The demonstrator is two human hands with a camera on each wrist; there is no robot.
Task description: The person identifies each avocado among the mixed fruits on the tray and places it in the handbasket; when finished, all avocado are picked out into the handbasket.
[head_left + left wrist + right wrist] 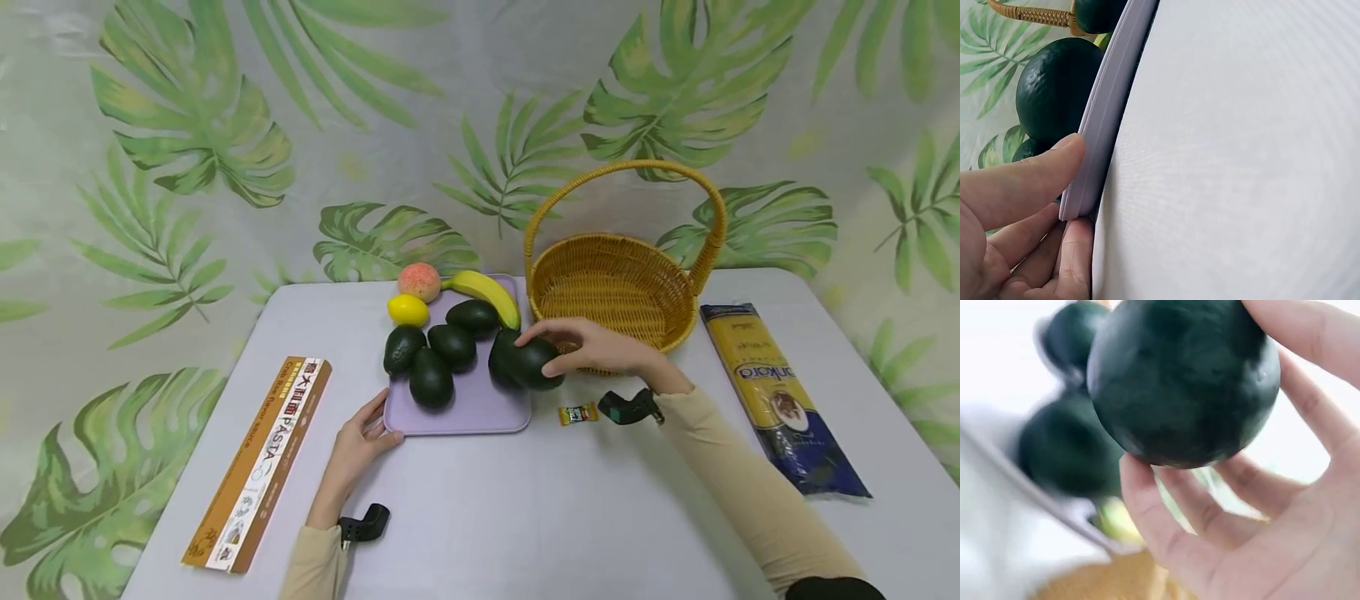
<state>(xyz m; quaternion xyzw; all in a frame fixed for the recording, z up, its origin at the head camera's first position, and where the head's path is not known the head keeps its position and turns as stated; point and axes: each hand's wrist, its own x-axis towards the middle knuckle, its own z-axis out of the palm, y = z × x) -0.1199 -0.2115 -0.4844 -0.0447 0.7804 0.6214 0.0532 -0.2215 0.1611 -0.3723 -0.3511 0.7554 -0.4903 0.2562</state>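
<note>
My right hand [592, 346] holds a dark green avocado [534, 365] at the right side of the lilac tray [480, 412]. In the right wrist view, thumb and fingertips spread around this avocado [1185, 381]. Another avocado [501, 358] shows partly behind it, over the tray. At the tray's front left corner, my left hand [362, 446] pinches the rim, thumb on top and fingers at the outside and underneath in the left wrist view. Several more avocados [431, 379], a lemon [408, 311], a peach [419, 282] and a banana [483, 293] lie on the tray.
A wicker basket [615, 292] with a tall handle stands just right of the tray. One small wrapped candy [578, 414] lies in front of it. The pasta box [258, 467] is at the left, and a yellow and blue pasta bag [780, 400] at the right.
</note>
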